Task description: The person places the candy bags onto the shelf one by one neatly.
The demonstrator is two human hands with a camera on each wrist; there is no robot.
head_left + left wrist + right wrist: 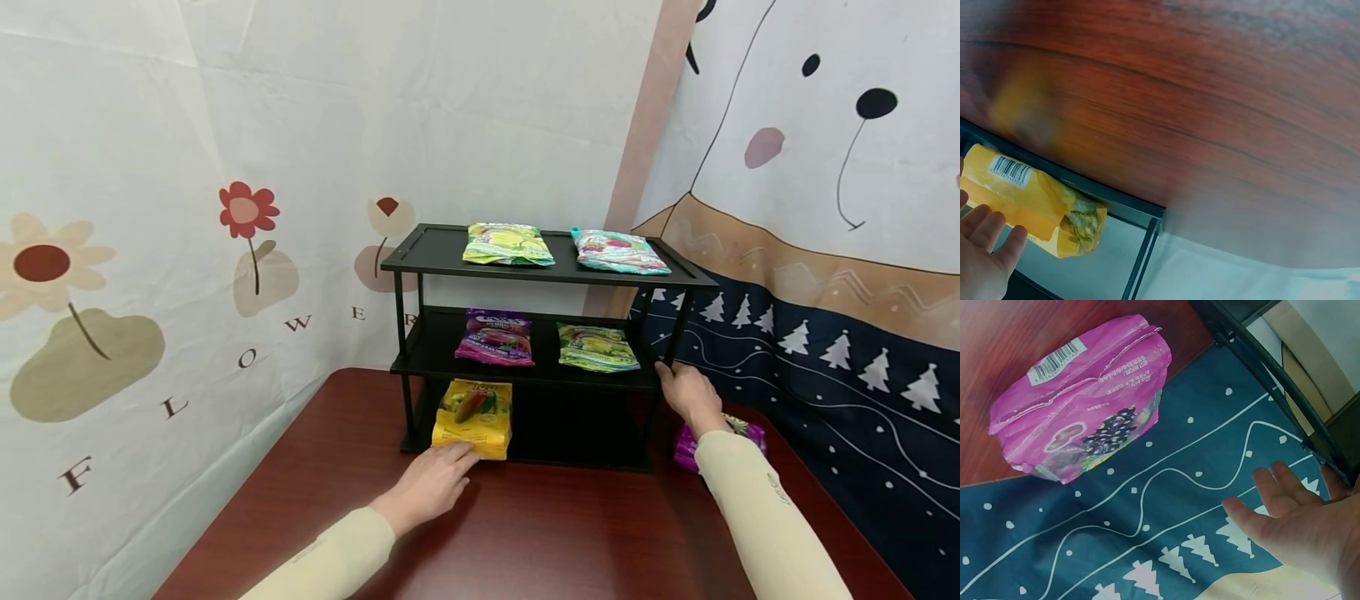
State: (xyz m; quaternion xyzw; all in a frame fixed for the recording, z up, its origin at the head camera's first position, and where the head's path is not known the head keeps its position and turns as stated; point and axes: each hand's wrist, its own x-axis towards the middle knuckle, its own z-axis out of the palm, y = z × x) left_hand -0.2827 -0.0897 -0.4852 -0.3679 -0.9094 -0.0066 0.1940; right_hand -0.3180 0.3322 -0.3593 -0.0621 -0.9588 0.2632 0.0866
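A yellow bag with a mango picture (474, 417) sits at the left of the bottom shelf of a black three-tier rack (525, 379). My left hand (438, 482) touches its lower front edge. In the left wrist view the fingers (1009, 250) of that hand are extended beside the bag (1029, 194), not curled round it. Against the rack's front right post my right hand (686, 392) rests, with its fingers (1272, 497) mostly straight in the right wrist view. Behind my right wrist lies a purple bag with a dark grape picture (1085, 406) on the table.
On the top shelf lie a yellow-green bag (508, 244) and a teal-and-white bag (621, 252). The middle shelf bears a purple bag (495, 337) and a green-yellow bag (597, 347). The rack stands on a reddish-brown table (555, 525), with printed cloths hanging behind and at the right.
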